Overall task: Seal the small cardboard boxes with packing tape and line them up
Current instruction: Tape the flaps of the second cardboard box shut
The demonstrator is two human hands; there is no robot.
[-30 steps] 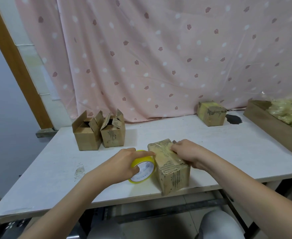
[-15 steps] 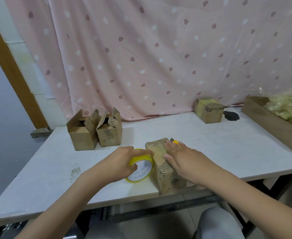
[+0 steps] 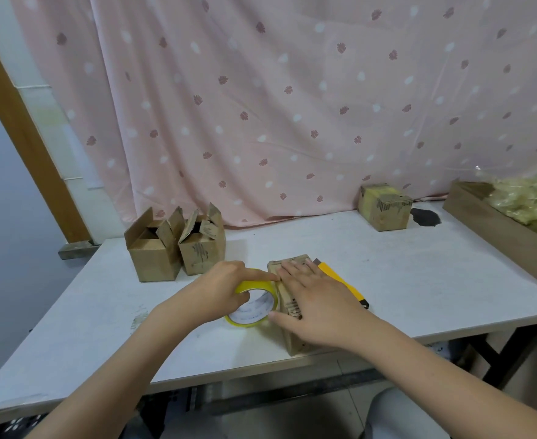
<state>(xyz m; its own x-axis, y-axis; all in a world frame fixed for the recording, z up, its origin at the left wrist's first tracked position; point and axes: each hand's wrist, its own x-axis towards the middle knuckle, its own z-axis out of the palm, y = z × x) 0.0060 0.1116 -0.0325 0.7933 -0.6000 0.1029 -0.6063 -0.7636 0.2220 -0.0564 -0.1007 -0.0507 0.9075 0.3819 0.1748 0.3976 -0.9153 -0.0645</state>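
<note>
A small cardboard box [image 3: 287,324] lies near the table's front edge. My right hand [image 3: 316,299] lies flat on its top with straight fingers, pressing it down. Just left of the box, my left hand [image 3: 219,289] grips a yellow roll of packing tape [image 3: 254,308] that stands against the box's side, the index finger stretched over the roll toward the box top. Two open boxes [image 3: 153,251] [image 3: 202,245] stand side by side at the back left, flaps up. A taped box [image 3: 384,205] sits at the back right by the curtain.
A yellow utility knife [image 3: 343,285] lies just right of the box, partly under my right hand. A long wooden tray [image 3: 498,229] holding crumpled plastic lies along the right edge. A dark stain [image 3: 425,217] marks the white table [image 3: 419,280]. A pink curtain hangs behind.
My right hand slid from the box's far end back along its top and now lies flat over it, uncovering the yellow knife. The left hand has kept hold of the tape roll.
</note>
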